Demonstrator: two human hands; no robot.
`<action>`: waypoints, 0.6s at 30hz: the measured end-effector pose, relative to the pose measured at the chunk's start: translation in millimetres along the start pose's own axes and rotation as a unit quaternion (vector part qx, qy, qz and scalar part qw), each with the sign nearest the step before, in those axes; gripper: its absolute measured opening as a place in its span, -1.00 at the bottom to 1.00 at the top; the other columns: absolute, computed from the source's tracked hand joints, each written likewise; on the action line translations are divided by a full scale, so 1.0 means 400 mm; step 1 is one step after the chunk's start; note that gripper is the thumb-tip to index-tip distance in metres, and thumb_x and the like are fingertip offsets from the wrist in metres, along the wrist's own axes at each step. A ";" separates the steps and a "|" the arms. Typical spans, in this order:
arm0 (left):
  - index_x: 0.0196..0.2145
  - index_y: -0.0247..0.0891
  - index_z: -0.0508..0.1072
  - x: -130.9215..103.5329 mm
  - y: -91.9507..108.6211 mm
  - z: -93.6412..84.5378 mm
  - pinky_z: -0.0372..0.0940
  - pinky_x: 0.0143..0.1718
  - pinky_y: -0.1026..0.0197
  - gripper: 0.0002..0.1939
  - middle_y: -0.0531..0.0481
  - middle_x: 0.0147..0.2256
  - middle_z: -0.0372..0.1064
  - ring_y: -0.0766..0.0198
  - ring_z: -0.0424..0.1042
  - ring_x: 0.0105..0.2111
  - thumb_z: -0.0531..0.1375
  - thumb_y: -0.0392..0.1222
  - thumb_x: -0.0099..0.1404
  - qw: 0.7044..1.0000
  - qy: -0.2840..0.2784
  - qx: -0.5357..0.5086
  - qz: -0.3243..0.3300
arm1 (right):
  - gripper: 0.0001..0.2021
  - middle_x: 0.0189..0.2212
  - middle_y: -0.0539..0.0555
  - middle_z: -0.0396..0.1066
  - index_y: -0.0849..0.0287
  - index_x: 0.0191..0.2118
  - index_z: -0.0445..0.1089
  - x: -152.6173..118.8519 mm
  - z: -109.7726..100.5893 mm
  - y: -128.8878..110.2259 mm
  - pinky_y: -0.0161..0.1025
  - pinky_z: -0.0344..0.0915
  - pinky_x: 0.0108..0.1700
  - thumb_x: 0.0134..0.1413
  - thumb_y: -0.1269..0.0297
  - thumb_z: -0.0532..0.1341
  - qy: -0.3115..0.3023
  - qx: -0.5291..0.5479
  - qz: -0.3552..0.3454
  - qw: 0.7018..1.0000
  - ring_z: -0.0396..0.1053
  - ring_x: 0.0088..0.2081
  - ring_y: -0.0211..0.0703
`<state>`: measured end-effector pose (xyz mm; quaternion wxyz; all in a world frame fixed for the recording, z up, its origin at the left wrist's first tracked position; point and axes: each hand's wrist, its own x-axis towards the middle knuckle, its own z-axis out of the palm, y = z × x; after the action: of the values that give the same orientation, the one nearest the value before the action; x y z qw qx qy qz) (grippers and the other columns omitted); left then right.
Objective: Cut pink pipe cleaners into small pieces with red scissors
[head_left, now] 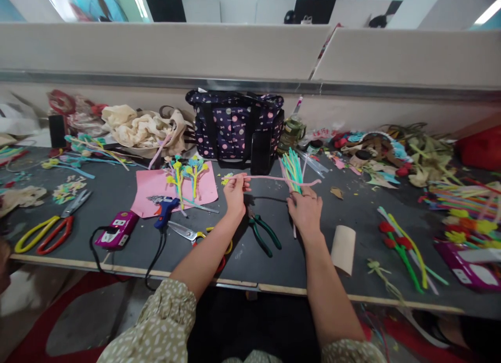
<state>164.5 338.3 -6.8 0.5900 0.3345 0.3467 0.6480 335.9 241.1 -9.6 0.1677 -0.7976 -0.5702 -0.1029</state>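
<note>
My left hand [235,195] pinches one end of a pink pipe cleaner [270,178], which stretches to the right above the dark table. The pipe cleaner's curled far end lies just above my right hand [305,210]. That hand rests over the lower part of a bundle of green and pink pipe cleaners [293,167]; its fingers are bent, and what they grip is partly hidden. Green-handled pliers [264,232] lie between my forearms. Pipe cleaner flowers [188,175] rest on pink paper [146,188] to the left.
Scissors [55,222], a purple power strip [117,230] and a blue glue gun [166,211] lie left. A patterned bag [230,125] and a phone [260,151] stand behind my hands. At right are a cardboard tube [343,248] and red flowers [397,241].
</note>
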 end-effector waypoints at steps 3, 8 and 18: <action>-0.34 -0.33 0.48 0.001 -0.001 -0.002 0.25 -0.54 0.39 -0.67 0.01 -0.45 0.43 0.47 0.31 -0.56 0.29 0.03 0.13 1.000 0.004 -0.003 -0.005 | -0.70 -0.16 0.21 0.45 0.18 -0.19 0.49 0.005 -0.014 -0.001 -0.05 0.13 0.00 0.21 0.15 0.06 0.051 0.057 0.000 0.997 0.31 -0.10 0.02; -0.34 -0.33 0.46 0.009 -0.008 -0.010 0.21 -0.54 0.41 -0.65 0.03 -0.46 0.41 0.49 0.28 -0.57 0.29 0.05 0.12 1.000 0.018 -0.015 -0.016 | -0.59 -0.57 0.02 0.32 0.18 -0.51 0.37 -0.008 -0.033 -0.003 -0.30 0.10 -0.35 0.23 0.04 0.04 0.131 0.155 0.067 0.977 0.23 -0.46 -0.22; -0.41 -0.34 0.43 0.014 0.009 -0.008 0.08 -0.62 0.43 -0.74 0.13 -0.59 0.24 0.53 0.16 -0.65 0.30 -0.07 0.16 0.994 0.031 -0.084 -0.062 | -0.70 -0.68 -0.09 0.12 0.14 -0.56 0.27 -0.157 -0.253 -0.020 -0.31 0.04 -0.57 0.12 0.15 0.22 0.226 0.593 -0.022 0.773 0.07 -0.65 -0.33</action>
<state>159.2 343.7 -5.4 0.6437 0.2414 0.3294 0.6472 310.3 149.6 62.6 0.7288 -0.4811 -0.4815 0.0743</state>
